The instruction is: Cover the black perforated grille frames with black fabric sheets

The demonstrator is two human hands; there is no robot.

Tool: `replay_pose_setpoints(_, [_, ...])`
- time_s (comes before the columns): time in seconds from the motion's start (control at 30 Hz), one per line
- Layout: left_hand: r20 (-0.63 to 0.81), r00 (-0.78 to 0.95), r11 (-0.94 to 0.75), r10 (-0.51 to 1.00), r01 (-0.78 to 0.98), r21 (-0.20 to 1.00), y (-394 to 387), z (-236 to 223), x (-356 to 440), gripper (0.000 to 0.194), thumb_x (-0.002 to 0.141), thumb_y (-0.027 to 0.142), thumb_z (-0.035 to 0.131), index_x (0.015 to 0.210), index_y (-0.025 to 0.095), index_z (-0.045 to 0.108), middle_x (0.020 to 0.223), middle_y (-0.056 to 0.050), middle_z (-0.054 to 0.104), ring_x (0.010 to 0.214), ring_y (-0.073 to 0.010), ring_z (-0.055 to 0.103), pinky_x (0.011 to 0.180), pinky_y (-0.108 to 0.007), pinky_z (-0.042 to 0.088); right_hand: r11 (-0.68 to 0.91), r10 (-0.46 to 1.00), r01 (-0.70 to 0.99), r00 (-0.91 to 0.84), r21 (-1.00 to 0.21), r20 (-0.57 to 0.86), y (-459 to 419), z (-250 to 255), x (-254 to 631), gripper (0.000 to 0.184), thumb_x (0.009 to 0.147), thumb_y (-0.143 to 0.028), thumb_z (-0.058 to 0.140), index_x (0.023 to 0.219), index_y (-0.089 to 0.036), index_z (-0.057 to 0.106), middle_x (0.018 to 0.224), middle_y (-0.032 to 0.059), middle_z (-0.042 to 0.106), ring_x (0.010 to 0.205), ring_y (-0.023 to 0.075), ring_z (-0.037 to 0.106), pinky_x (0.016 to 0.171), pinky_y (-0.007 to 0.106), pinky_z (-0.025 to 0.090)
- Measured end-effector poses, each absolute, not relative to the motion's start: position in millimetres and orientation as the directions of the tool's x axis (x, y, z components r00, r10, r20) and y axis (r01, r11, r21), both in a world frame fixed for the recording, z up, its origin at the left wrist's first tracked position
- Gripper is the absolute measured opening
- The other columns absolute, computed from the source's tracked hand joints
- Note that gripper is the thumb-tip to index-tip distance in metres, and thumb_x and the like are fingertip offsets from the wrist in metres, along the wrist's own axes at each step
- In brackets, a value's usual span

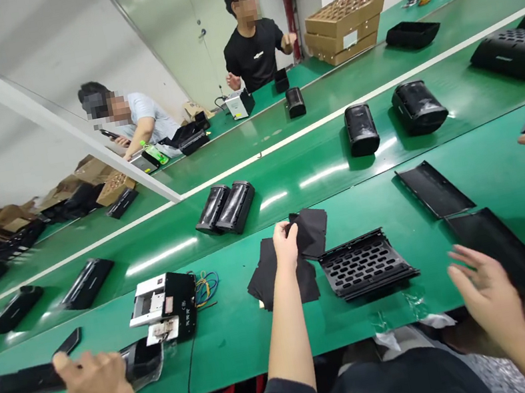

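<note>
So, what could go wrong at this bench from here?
The left hand pinches at loosely stacked black sheets, so more than one might come up together. The slotted black panel sits right beside them; a sheet could catch on its edge. Clear plastic film near the table's front edge could perhaps slip off.

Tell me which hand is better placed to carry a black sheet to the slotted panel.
Probably the left hand: its fingers pinch at the black sheets, next to the slotted panel. The right hand is open, holding nothing, off to the panel's other side, away from the sheets.
</note>
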State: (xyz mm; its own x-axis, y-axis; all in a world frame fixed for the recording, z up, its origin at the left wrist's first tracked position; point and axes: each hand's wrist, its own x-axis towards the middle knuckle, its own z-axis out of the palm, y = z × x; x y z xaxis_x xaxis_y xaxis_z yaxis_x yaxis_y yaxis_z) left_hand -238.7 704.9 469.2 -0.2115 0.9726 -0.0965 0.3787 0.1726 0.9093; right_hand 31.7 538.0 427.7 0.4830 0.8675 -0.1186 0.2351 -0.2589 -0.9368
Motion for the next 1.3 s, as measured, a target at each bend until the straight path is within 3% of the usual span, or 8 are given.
replay_pose_setpoints(0.1, [-0.193,-0.045,0.193,0.98,-0.017,0.981,684,516,-237,0.024,0.07,0.034,0.056,0.086,0.02,0.046,0.069,0.003,0.056,0.062,-0.0109,0.056,0.056,-0.022,0.045,-0.17,0.957,-0.026,0.235,-0.985,-0.171,560,452,-5,0.04,0.071,-0.042,0.054,0.107,-0.026,0.047,0.112,0.0109,0.051,0.105,0.0274,0.049,0.09,0.046,0.037])
replay_pose_setpoints(0.17, [-0.257,0.131,0.281,0.957,-0.224,0.933,664,547,-236,0.028,0.064,0.032,0.063,0.085,0.022,0.046,0.066,0.005,0.056,0.058,-0.0104,0.055,0.052,-0.021,0.044,-0.241,0.97,-0.297,-0.03,-0.924,-0.243,572,465,-27,0.046,0.072,-0.049,0.05,0.112,-0.026,0.046,0.116,0.0109,0.052,0.105,0.0261,0.049,0.087,0.047,0.039])
replay_pose_setpoints(0.23, [-0.286,0.274,0.364,0.918,-0.299,0.882,643,573,-233,0.027,0.064,0.029,0.064,0.083,0.022,0.046,0.064,0.005,0.056,0.054,-0.0095,0.054,0.049,-0.02,0.043,-0.393,0.916,-0.475,-0.28,-0.787,-0.288,579,475,-46,0.053,0.071,-0.061,0.04,0.11,-0.026,0.05,0.114,0.0109,0.055,0.102,0.0265,0.053,0.083,0.047,0.042])
replay_pose_setpoints(0.3, [-0.291,0.339,0.4,0.895,-0.317,0.86,625,592,-232,0.024,0.065,0.028,0.064,0.082,0.022,0.047,0.061,0.004,0.055,0.051,-0.0085,0.053,0.047,-0.019,0.041,-0.489,0.867,-0.532,-0.383,-0.691,-0.318,581,485,-59,0.058,0.064,-0.07,0.04,0.095,-0.024,0.059,0.101,0.0106,0.063,0.094,0.0276,0.057,0.078,0.047,0.045])
replay_pose_setpoints(0.47, [-0.271,0.235,0.323,0.933,-0.226,0.919,594,619,-240,0.028,0.068,0.029,0.061,0.094,0.02,0.054,0.071,-0.002,0.059,0.061,-0.0143,0.057,0.054,-0.025,0.046,-0.405,0.914,-0.456,-0.206,-0.793,-0.348,576,516,-55,0.042,0.056,-0.051,0.066,0.086,-0.023,0.063,0.083,0.0091,0.068,0.084,0.0281,0.061,0.073,0.044,0.048])
replay_pose_setpoints(0.73, [-0.213,0.152,0.235,0.965,-0.154,0.96,559,640,-257,0.044,0.072,0.033,0.056,0.113,0.021,0.05,0.073,-0.005,0.06,0.063,-0.0173,0.057,0.053,-0.027,0.047,-0.497,0.868,-0.375,-0.215,-0.783,-0.448,549,587,-29,0.034,0.061,-0.051,0.062,0.077,-0.022,0.067,0.078,0.0108,0.068,0.078,0.0292,0.062,0.067,0.042,0.051])
replay_pose_setpoints(1.03, [-0.183,0.134,0.202,0.974,-0.15,0.968,539,649,-251,0.047,0.077,0.032,0.05,0.122,0.021,0.041,0.071,-0.004,0.061,0.065,-0.0166,0.057,0.054,-0.026,0.047,-0.502,0.865,-0.397,-0.214,-0.768,-0.454,530,590,-13,0.028,0.062,-0.046,0.062,0.081,-0.026,0.068,0.084,0.0077,0.068,0.081,0.0302,0.062,0.071,0.043,0.05])
replay_pose_setpoints(1.3, [-0.173,0.149,0.199,0.973,-0.18,0.963,537,651,-249,0.049,0.077,0.033,0.05,0.124,0.02,0.039,0.075,-0.004,0.062,0.065,-0.0162,0.057,0.056,-0.026,0.047,-0.495,0.868,-0.408,-0.18,-0.767,-0.464,528,608,-21,0.04,0.064,-0.046,0.06,0.096,-0.023,0.064,0.093,0.01,0.066,0.088,0.0314,0.059,0.076,0.044,0.048])
